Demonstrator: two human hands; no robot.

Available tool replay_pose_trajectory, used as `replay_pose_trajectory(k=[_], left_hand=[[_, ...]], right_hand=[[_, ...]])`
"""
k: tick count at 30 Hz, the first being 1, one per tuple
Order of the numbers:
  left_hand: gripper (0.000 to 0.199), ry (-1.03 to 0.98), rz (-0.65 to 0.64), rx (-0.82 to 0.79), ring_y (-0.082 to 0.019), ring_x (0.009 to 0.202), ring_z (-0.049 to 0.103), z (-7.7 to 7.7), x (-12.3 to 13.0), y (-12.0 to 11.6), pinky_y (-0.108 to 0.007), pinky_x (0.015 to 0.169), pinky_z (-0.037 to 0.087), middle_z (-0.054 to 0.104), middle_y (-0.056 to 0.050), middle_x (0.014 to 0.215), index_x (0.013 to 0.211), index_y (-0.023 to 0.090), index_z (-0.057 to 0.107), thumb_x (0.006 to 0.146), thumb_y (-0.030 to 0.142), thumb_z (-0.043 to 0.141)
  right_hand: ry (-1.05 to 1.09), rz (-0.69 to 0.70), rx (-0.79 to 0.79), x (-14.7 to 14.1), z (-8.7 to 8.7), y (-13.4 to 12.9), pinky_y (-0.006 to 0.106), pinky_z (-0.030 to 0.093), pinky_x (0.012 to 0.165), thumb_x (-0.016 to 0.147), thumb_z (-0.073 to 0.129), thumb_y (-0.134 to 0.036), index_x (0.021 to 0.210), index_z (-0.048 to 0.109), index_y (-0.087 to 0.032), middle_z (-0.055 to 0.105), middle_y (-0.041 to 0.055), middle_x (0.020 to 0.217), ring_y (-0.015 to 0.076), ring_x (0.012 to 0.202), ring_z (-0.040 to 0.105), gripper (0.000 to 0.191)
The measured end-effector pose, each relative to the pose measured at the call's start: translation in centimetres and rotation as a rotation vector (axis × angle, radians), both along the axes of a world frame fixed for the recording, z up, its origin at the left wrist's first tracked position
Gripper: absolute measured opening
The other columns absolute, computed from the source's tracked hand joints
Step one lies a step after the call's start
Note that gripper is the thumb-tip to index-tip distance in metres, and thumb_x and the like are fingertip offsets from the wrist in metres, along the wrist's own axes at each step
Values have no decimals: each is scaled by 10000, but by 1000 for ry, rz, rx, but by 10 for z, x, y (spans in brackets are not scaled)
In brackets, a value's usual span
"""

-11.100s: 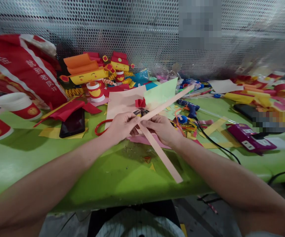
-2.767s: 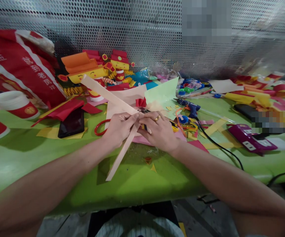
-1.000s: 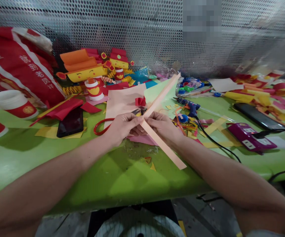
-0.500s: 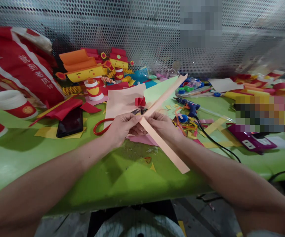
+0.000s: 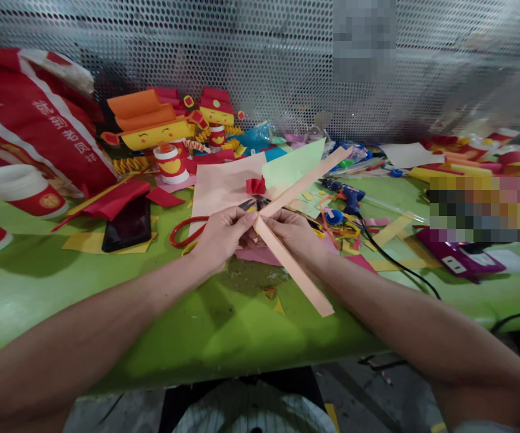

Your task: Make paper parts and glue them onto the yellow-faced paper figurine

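Two pale peach paper strips (image 5: 293, 267) meet at a corner between my hands, one end pointing up to the right and the other down to the right. My left hand (image 5: 229, 233) pinches that corner between thumb and fingers. From the other side, my right hand (image 5: 296, 233) grips the strips close to the same joint. Scissors with a red handle (image 5: 186, 231) lie partly hidden beneath my left hand. Just beyond my fingers is a small folded red paper piece (image 5: 255, 186) on a large peach sheet (image 5: 223, 180), beside a light green sheet (image 5: 293, 168).
Paper-cup figures (image 5: 169, 162) stand at the back left, near a black phone (image 5: 127, 225) and white-and-red cups (image 5: 20, 189). To the right lie a blue glue gun (image 5: 345, 192), its cord, paper scraps (image 5: 347, 234) and a purple box (image 5: 455, 255). Perforated metal (image 5: 260, 54) borders the green table (image 5: 174, 337).
The upper strip's free end has swung slightly lower and right, while the lower strip's end has shifted a little left. Both hands keep their pinch at the joint.
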State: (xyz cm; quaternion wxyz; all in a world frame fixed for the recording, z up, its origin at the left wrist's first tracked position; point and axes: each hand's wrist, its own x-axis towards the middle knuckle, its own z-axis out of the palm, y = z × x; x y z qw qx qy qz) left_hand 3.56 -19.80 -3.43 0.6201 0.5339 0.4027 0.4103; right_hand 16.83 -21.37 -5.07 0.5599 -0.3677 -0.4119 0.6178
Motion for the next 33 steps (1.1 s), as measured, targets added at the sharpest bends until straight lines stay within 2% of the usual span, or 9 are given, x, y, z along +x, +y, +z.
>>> replay_pose_trajectory(k=[7, 11, 13, 15, 18, 21, 24, 28, 33], left_hand=[[202, 137, 21, 82, -44, 376, 454, 2, -3, 4, -155, 405, 389, 510, 65, 465, 642, 164, 505, 833, 215, 548], [198, 314, 36, 320, -75, 440, 503, -1, -9, 7, -181, 431, 398, 561, 35, 516, 649, 167, 528, 814, 274, 553], [214, 423, 61, 439, -83, 458, 506, -2, -11, 7, -186, 439, 389, 576, 26, 528, 634, 169, 533, 801, 300, 563], [207, 485, 65, 493, -88, 470, 515, -3, -12, 6, -189, 445, 388, 587, 23, 537, 631, 171, 534, 793, 297, 567], [179, 423, 6, 398, -83, 449, 518, 0, -11, 6, -185, 440, 398, 586, 27, 527, 647, 173, 525, 803, 260, 542], [184, 325, -137, 189, -85, 438, 544, 6, -12, 11, -186, 444, 433, 598, 19, 515, 644, 167, 528, 816, 232, 518], [189, 339, -271, 58, -91, 445, 578, 13, -17, 17, -190, 463, 469, 633, -6, 528, 622, 152, 560, 803, 195, 528], [188, 440, -401, 26, -86, 415, 573, 22, -24, 22, -164, 434, 459, 634, -13, 498, 583, 147, 613, 763, 159, 560], [137, 485, -491, 60, -98, 358, 556, 31, -28, 23, -169, 371, 422, 640, -15, 498, 567, 163, 650, 700, 165, 615]], right_hand=[[81, 105, -85, 5, -3, 1, 304, 536, 618, 614, 782, -359, 682, 628, -175, 653, -5, 600, 129, 561, 608, 250], [84, 87, -92, 4, -1, 0, 332, 548, 687, 714, 680, -435, 704, 647, -172, 679, 28, 651, 164, 656, 649, 265], [72, 91, -92, 2, 0, 0, 336, 546, 697, 662, 729, -440, 703, 658, -174, 679, 23, 634, 171, 669, 654, 278], [56, 93, -98, 1, 0, -1, 333, 544, 697, 574, 805, -381, 716, 672, -179, 674, 4, 610, 162, 644, 647, 280], [29, 79, -91, 2, 0, 0, 325, 540, 686, 524, 837, -333, 718, 688, -177, 676, -8, 603, 139, 597, 628, 290], [-12, 57, -67, 4, 2, 0, 307, 534, 667, 514, 838, -339, 697, 694, -173, 685, -6, 615, 125, 586, 621, 286], [-72, 63, -67, 6, 6, -1, 278, 522, 644, 493, 844, -343, 689, 699, -166, 695, -1, 636, 118, 598, 624, 301], [-174, 106, -86, 6, 10, -4, 255, 502, 617, 511, 833, -329, 682, 702, -168, 703, 4, 673, 110, 612, 613, 269], [-293, 158, -36, 9, 7, -3, 272, 497, 637, 576, 789, -270, 691, 702, -176, 697, 1, 702, 113, 637, 597, 172]])
